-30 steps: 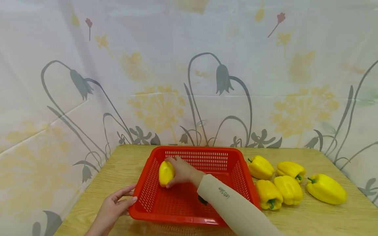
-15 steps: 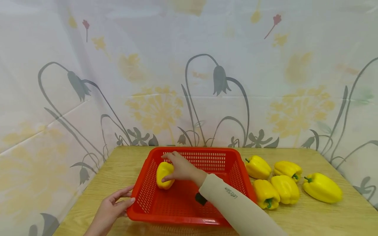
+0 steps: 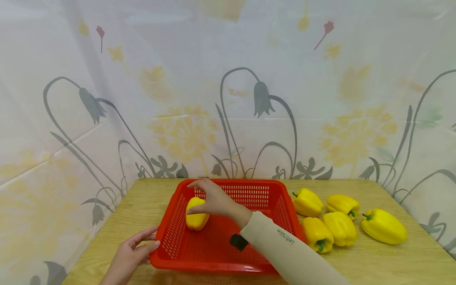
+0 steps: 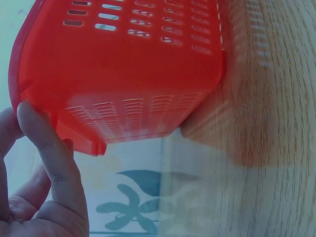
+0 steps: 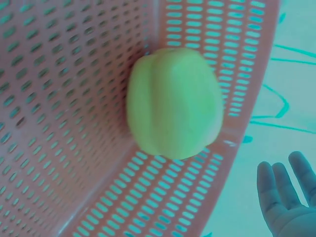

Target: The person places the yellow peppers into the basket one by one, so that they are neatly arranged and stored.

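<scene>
A red plastic basket (image 3: 228, 266) with slotted walls stands on the wooden table. One yellow bell pepper (image 3: 196, 221) lies in its far left part, close to the left wall; the right wrist view shows the same bell pepper (image 5: 175, 103) in the corner. Over it is my right hand (image 3: 217, 202), fingers spread and apart from the pepper, the thumb crossing in front of it in the head view. My left hand (image 3: 132, 253) pinches the basket's left rim near the front corner, thumb above and fingers outside; the left wrist view shows the hand (image 4: 54, 182) on that rim.
Several more yellow bell peppers (image 3: 339, 228) lie grouped on the table right of the basket, one of them (image 3: 384, 226) a little farther right. A flower-printed cloth (image 3: 228, 99) hangs behind the table (image 3: 392, 265).
My right hand has let go of the yellow bell pepper and risen off it, its fingers spreading. The pepper stays in the basket's left part. My left hand keeps its hold on the rim.
</scene>
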Demonstrator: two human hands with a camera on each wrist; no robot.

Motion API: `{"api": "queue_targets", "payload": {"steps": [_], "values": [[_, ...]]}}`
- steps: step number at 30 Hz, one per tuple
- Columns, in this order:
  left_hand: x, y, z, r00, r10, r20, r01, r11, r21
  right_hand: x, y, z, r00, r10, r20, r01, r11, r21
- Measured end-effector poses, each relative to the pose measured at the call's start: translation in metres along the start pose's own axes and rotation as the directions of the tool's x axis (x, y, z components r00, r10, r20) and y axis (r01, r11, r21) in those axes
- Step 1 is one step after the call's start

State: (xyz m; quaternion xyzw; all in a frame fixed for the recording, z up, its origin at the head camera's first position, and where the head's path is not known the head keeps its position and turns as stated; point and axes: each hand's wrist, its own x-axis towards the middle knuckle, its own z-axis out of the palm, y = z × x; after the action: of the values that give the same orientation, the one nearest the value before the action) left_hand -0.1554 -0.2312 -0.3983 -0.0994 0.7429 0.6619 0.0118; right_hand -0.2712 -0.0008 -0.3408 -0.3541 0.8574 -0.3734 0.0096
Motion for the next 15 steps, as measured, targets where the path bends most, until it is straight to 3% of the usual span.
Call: {"api": "queue_targets", "payload": {"steps": [9,15], "values": [[0.0,-0.001,0.0,1.0,-0.016,-0.018,0.016,1.0,0.01,-0.006,-0.012,-0.005,0.996,-0.054,-0.071,0.057,0.997,0.048],[0.001,-0.002,0.0,1.0,-0.015,-0.015,0.015,1.0,0.006,-0.014,-0.019,-0.011,0.992,-0.048,-0.113,0.057,0.995,0.082]]}}
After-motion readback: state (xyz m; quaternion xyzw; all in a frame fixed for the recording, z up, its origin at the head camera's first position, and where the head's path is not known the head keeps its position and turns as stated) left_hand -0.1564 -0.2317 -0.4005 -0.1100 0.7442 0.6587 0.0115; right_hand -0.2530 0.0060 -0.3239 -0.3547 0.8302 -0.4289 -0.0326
